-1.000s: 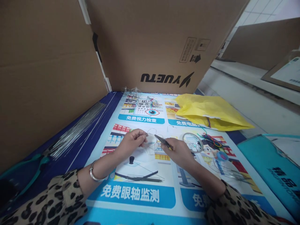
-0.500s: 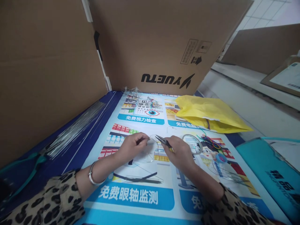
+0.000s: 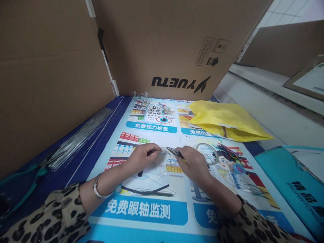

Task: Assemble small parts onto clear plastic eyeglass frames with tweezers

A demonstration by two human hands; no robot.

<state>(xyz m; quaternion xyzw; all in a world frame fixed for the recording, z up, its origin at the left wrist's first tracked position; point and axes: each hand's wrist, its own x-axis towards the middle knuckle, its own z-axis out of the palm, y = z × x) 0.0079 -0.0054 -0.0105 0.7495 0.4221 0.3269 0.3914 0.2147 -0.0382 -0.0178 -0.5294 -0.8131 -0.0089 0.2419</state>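
My left hand (image 3: pixel 145 156) pinches the end of a thin wire (image 3: pixel 163 148) over the middle of the printed sheet. Facing it from the right, my right hand (image 3: pixel 193 163) is closed around small pliers (image 3: pixel 174 151), whose dark jaws point left and lie at the wire, close to my left fingertips. Whether the jaws grip the wire is too small to tell. A faint loop of wire hangs below, between the hands. Just beyond my right hand lies a round clear dish (image 3: pixel 209 154) with small shiny pieces.
Cardboard panels (image 3: pixel 157 44) stand behind and at left. A bundle of straight wires (image 3: pixel 78 138) and teal-handled cutters (image 3: pixel 37 175) lie left. A yellow bag (image 3: pixel 227 118), coloured cords (image 3: pixel 227 151), a small blue-rimmed round thing (image 3: pixel 239 168) and a teal package (image 3: pixel 288 185) are at right. Tangled wire (image 3: pixel 141 98) lies behind.
The pliers' jaws have moved slightly left, closer to my left fingertips. My left hand keeps its pinch. The whole view has shifted a little.
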